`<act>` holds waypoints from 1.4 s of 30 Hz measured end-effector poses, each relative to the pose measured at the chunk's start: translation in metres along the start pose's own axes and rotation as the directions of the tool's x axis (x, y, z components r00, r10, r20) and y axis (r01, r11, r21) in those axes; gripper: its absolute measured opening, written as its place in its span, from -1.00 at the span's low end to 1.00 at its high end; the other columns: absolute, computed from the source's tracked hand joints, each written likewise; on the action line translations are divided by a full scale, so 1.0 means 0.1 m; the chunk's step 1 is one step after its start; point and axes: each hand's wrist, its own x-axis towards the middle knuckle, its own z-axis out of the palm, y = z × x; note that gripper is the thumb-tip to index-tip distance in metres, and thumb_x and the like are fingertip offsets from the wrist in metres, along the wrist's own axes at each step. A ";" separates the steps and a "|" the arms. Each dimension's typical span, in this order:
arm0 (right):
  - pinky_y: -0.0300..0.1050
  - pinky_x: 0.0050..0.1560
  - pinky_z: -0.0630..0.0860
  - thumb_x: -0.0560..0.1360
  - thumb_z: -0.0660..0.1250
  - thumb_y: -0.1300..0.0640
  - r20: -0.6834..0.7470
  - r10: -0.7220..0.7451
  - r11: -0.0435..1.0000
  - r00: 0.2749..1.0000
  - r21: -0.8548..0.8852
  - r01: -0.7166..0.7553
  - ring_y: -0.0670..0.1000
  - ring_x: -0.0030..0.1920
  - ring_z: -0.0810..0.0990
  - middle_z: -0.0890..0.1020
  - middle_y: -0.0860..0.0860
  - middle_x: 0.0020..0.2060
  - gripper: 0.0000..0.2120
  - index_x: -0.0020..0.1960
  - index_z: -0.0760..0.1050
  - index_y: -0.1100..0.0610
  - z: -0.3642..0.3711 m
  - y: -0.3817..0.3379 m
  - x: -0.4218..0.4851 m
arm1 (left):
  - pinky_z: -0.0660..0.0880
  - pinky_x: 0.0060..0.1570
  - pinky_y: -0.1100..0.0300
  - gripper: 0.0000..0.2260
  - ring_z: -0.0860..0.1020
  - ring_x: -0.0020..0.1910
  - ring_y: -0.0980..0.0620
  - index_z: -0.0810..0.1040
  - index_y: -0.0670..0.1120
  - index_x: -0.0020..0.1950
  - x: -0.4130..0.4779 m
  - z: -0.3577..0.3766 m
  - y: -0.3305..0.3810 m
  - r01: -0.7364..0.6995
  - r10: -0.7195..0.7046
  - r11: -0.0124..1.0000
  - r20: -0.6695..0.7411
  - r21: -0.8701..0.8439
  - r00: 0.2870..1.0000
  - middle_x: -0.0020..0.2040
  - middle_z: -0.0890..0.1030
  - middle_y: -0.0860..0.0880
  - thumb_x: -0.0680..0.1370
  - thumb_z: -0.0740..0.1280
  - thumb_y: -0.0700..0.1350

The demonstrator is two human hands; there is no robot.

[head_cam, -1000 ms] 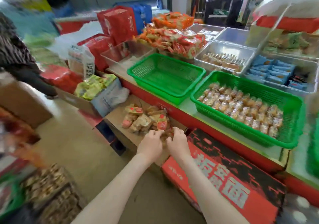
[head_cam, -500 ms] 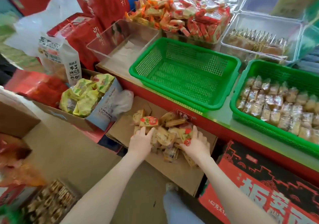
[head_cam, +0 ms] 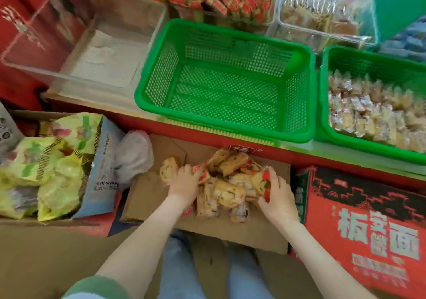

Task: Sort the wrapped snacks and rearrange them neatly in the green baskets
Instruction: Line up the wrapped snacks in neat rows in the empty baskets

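The heap of clear-wrapped tan pastry snacks lies between our fingers, left hand and right hand each curled round packs at its edges. Beyond our fingertips the green plastic mesh basket holds nothing; the second green basket, farther right, shows neat rows.

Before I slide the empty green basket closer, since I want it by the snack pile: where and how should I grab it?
Probably the near long rim of the empty green basket, from the person's side. That thick lip sits at the counter's front edge, just above the snack pile, so fingers can hook over it; the mesh walls look flimsier.
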 end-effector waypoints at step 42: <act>-0.12 0.02 0.57 0.54 0.35 0.20 0.529 -0.078 0.619 0.845 0.691 -0.375 0.01 0.05 0.62 0.62 0.04 0.06 -0.62 0.32 0.36 0.12 -0.37 -2.79 2.16 | 0.34 0.32 -0.10 -0.58 0.50 0.26 -0.24 0.59 -0.27 0.17 0.74 -1.74 -1.35 -0.227 0.113 0.971 -0.704 -0.070 0.701 0.23 0.56 -0.25 0.41 0.11 -0.24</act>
